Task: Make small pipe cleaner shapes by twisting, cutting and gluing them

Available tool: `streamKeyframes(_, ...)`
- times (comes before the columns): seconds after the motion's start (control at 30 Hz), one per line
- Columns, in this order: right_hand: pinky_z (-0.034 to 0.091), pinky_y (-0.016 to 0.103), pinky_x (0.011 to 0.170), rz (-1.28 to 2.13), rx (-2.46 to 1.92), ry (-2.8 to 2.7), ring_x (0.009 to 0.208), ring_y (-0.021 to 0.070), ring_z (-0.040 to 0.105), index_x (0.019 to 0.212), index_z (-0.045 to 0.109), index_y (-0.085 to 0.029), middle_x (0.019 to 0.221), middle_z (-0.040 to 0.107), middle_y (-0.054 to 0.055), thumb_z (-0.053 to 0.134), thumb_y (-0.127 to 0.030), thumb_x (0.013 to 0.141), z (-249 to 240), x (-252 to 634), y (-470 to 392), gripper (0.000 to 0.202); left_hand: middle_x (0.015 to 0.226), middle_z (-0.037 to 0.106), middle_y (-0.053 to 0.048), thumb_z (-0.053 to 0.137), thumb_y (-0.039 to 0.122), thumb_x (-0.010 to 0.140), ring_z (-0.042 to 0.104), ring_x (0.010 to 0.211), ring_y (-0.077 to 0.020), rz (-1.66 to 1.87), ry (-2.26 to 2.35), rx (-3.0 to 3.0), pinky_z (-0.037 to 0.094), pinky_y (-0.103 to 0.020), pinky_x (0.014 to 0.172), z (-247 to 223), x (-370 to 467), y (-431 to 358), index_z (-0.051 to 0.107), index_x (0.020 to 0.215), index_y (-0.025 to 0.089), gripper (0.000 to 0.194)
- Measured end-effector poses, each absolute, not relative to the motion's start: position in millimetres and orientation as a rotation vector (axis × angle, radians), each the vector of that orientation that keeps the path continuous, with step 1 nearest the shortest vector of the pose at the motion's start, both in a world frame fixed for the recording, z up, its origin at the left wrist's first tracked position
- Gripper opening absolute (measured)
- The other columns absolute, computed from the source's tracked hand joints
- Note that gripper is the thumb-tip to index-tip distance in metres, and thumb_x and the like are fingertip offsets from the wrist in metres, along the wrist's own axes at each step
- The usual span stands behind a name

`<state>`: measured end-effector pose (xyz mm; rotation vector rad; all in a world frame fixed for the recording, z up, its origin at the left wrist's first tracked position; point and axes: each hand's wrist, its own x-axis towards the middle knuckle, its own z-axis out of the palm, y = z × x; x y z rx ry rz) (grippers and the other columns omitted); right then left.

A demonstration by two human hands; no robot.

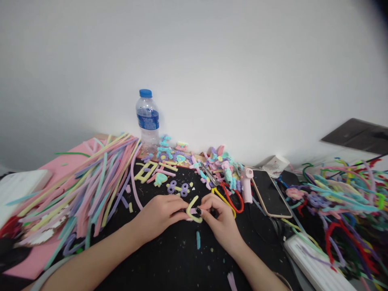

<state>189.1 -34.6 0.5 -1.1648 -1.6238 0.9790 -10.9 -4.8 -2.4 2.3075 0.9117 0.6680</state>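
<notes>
A pale yellow pipe cleaner (190, 208), bent into a curve, sits between my two hands above the black table surface. My left hand (163, 212) pinches at its left side, thumb and fingers together. From the right, my right hand (220, 218) pinches its lower end. A short lilac piece (193, 211) shows between the fingertips, partly hidden by them. Just beyond lies a small shape of purple loops and a yellow bar (178, 188). Scissors with red and yellow handles (226, 196) rest behind my right hand.
Long pastel pipe cleaners (100, 182) are heaped at left on a pink sheet. A water bottle (148, 121) stands by the wall, near finished pipe-cleaner figures (228, 171). To the right are a pink handheld device (247, 186), a phone (271, 194), a power strip (317, 262) and tangled pipe cleaners (342, 198).
</notes>
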Motion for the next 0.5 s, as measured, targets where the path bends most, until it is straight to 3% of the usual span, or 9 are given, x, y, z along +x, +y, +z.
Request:
streamKeyframes(0.3, 0.039, 0.027, 0.064, 0.866, -1.189, -1.629, 0.071, 0.0157, 0.051, 0.068, 0.054, -0.02, 0.077, 0.053, 0.001, 0.057, -0.017, 0.081, -3.4, 191.9, -33.6, 0.014, 0.08, 0.066, -0.003, 0.064, 0.033, 0.079, 0.062, 0.07, -0.0156, 0.693, 1.028, 2.074, 0.047, -0.023, 0.065, 3.8, -8.2, -3.1, 0.069, 0.088, 0.019, 0.018)
streamKeyframes(0.5, 0.039, 0.028, 0.064, 0.749, -1.202, -1.655, 0.071, 0.0162, 0.052, 0.068, 0.054, -0.02, 0.077, 0.054, 0.002, 0.057, -0.014, 0.081, -2.6, 192.3, -34.0, 0.014, 0.072, 0.069, -0.003, 0.057, 0.024, 0.082, 0.066, 0.064, -0.0162, 0.739, 1.065, 1.607, 0.053, -0.026, 0.064, 1.1, -4.4, -3.0, 0.066, 0.093, 0.015, 0.018)
